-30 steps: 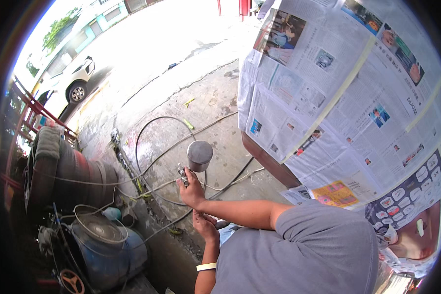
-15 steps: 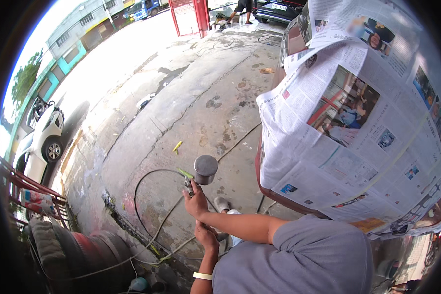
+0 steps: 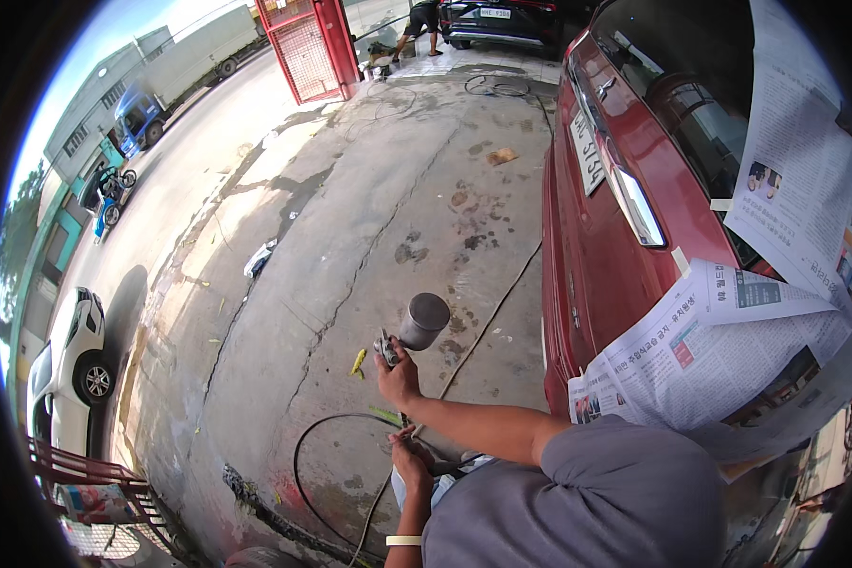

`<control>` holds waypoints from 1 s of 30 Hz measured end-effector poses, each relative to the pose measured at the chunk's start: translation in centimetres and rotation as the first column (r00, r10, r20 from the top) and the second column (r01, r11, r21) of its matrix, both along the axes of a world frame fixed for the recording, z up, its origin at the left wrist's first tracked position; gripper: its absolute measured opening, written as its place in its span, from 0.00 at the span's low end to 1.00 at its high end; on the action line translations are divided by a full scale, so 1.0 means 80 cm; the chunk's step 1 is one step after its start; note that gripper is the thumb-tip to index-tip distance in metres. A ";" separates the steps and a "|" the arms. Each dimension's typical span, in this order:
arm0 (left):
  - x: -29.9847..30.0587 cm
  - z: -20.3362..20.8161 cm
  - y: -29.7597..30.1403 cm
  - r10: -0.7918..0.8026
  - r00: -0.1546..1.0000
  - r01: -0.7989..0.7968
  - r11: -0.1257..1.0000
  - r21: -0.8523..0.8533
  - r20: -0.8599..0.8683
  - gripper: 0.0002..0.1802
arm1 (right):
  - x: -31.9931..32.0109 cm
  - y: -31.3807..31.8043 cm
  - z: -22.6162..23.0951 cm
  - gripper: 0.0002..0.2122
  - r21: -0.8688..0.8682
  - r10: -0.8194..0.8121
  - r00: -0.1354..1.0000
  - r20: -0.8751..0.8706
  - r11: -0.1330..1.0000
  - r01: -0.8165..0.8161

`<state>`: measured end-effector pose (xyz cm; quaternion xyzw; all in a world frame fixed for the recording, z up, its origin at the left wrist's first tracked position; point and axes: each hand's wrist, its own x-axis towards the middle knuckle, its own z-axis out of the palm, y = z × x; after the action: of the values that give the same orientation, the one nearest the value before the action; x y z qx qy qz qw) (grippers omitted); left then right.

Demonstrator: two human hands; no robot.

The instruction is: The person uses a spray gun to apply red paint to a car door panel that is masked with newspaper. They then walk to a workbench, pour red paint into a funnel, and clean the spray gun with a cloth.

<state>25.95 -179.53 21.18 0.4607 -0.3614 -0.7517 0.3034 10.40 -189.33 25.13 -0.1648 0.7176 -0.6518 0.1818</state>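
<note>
One spray gun (image 3: 415,331), three cars (one red (image 3: 615,246)), two hoses (image 3: 488,327).

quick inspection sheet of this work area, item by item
surface: stained, cracked concrete floor
job's things: spray gun with metal cup; red car masked with newspaper
clutter: yellow scrap, white litter
grippers: right hand holds the spray gun; left hand grips the hose
cables: hose loops on the floor; another line runs beside the car
surroundings: red gate, white car, truck, a person bent over by a dark car
</note>
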 end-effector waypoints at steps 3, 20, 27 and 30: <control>-0.082 0.000 -0.091 -0.171 0.985 0.170 0.981 -0.097 0.000 0.28 | -0.095 -0.062 -0.033 0.25 -0.003 -0.114 0.989 -0.097 0.993 0.115; -0.521 0.052 -0.562 -0.734 0.675 0.726 0.641 -0.249 0.077 0.30 | -0.524 -0.388 0.004 0.24 0.011 -0.563 0.821 -0.094 0.824 0.566; -0.733 0.056 -0.679 -0.817 0.563 0.803 0.507 -0.313 0.120 0.30 | -0.736 -0.485 0.063 0.22 -0.025 -0.612 0.780 0.131 0.785 0.620; -0.825 0.079 -0.743 -0.845 0.528 0.825 0.484 -0.293 0.091 0.30 | -0.819 -0.541 0.119 0.19 -0.051 -0.567 0.781 0.261 0.800 0.598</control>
<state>-40.06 -238.95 27.52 0.1506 -0.6387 -0.7543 -0.0216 -55.12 -232.60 34.68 0.1313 0.6624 -0.7363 0.0425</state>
